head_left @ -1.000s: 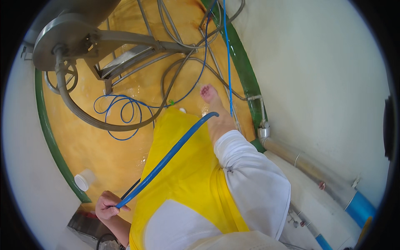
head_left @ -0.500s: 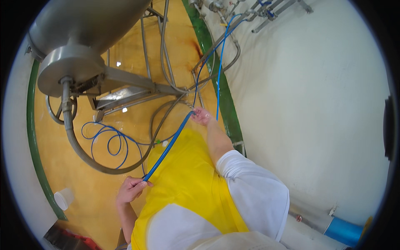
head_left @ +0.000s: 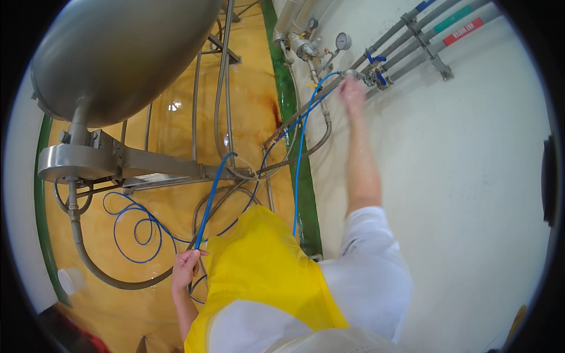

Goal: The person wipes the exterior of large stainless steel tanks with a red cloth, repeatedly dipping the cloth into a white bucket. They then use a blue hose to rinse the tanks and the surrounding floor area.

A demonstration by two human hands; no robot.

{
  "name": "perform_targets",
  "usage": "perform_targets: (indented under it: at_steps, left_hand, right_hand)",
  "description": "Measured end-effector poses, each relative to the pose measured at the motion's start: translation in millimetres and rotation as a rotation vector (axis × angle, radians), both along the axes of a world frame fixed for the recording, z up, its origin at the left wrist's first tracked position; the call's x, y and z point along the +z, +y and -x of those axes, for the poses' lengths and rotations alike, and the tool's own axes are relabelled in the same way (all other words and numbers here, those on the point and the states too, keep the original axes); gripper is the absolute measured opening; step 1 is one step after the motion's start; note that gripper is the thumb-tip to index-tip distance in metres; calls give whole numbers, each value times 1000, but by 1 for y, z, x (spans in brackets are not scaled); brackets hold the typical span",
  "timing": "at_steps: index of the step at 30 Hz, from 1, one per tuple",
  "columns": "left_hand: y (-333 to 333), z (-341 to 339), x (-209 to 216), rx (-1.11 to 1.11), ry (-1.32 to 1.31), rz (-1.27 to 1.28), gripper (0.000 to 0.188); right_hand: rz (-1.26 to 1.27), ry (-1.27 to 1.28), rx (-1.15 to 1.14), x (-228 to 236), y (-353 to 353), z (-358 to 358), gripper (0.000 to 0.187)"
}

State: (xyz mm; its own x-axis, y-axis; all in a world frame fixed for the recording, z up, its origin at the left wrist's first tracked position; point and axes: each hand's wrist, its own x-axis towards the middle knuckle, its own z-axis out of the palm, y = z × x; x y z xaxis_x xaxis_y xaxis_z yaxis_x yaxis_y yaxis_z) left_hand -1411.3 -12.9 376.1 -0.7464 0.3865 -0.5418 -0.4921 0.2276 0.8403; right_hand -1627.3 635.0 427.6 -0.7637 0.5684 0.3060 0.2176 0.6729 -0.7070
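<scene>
My left hand (head_left: 186,266), low in front of the yellow apron, grips a thick blue hose (head_left: 209,206). From that hand the hose rises and curves over at its far free end. My right hand (head_left: 352,94) is stretched out to the wall, by the pipe fittings where thin blue hoses (head_left: 302,141) attach. Motion smears its fingers, so whether it holds a fitting cannot be made out. Just past it are valves with blue handles (head_left: 380,77).
A large steel vessel (head_left: 129,53) on a metal frame (head_left: 159,163) stands at left. A grey hose (head_left: 118,281) loops beneath it. Thin blue hose (head_left: 136,226) lies coiled on the wet yellow floor. A pressure gauge (head_left: 344,41) is on the wall; a white bucket (head_left: 70,281) sits lower left.
My right hand has let go of the hose's far end and moved up and right to the wall fittings. The left hand keeps its grip. The view has tilted up.
</scene>
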Motion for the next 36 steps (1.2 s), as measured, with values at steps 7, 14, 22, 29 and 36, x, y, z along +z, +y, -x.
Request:
perform_targets:
  at_steps: [7, 14, 22, 29, 36]
  left_hand:
    - [57, -16, -54, 216, -67, 126, 41]
    - [71, -58, -74, 387, -158, 181, 41]
    - [46, -111, -109, 559, -309, 286, 42]
    - [53, -181, -138, 726, -501, 313, 44]
    - [58, -222, -157, 924, -541, 364, 46]
  right_hand:
    - [-1085, -727, -119, 117, 169, 71, 25]
    - [-1369, -671, -104, 91, 217, 94, 25]
    - [-1448, -808, -46, 85, 251, 118, 29]
    - [-1481, -827, 26, 82, 276, 136, 26]
    - [-1347, -775, 159, 98, 250, 136, 22]
